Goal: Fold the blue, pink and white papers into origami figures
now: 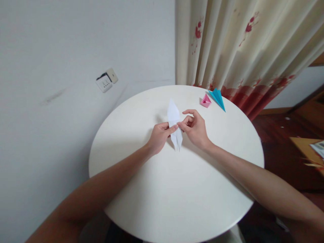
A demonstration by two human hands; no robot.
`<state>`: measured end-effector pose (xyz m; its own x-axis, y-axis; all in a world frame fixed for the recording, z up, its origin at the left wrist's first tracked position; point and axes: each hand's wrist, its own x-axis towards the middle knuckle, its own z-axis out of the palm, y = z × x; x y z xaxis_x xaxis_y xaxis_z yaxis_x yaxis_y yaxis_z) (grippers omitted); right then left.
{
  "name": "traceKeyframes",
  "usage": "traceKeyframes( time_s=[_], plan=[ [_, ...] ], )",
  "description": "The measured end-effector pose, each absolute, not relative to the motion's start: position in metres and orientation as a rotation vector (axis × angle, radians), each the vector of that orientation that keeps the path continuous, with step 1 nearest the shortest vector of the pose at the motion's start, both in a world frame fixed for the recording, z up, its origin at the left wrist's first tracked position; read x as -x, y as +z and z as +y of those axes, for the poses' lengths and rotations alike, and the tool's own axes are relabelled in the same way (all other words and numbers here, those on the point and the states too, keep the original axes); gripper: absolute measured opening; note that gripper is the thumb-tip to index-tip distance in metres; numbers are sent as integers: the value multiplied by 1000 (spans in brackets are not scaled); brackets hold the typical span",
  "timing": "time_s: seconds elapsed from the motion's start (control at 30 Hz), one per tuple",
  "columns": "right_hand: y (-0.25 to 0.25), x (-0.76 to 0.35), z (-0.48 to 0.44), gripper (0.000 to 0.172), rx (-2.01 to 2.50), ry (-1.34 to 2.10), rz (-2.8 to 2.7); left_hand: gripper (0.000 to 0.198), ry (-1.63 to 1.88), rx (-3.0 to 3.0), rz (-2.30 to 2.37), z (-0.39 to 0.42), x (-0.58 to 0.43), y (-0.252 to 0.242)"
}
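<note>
A folded white paper (173, 112) is held up over the round white table, long and narrow, with a pointed far end and a near end split into two thin points. My left hand (160, 136) grips it from the left, thumb on top across its middle and fingers underneath. From the right, my right hand (195, 130) pinches the paper's edge at the middle between thumb and bent fingers, its index finger raised. The two thumbs nearly meet. Part of the fingers under the paper is hidden.
On the round white table (177, 192), a small pink paper origami piece (206, 101) and a blue paper plane (217, 98) lie at the far right. Behind stands a cream and red curtain (227, 44). A wall socket (104, 83) is at the left. A wooden surface (302, 146) shows at the right.
</note>
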<state>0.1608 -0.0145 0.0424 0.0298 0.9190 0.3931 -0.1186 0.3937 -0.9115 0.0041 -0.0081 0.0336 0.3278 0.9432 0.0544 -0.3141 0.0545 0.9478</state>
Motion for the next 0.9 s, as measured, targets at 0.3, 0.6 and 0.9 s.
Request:
traceKeyframes(
  time_s=[0.3, 0.6, 0.9],
  plan=[
    [37, -159, -12, 37, 1014, 1061, -1318, 36, 1127, -1053, 820, -9, -4, 36],
    [37, -160, -13, 39, 1047, 1243, -1285, 36, 1165, -1011, 782, -11, -7, 35],
    [33, -158, -20, 56, 1053, 1169, -1578, 42, 1117, -1042, 746, -7, -6, 33]
  ],
)
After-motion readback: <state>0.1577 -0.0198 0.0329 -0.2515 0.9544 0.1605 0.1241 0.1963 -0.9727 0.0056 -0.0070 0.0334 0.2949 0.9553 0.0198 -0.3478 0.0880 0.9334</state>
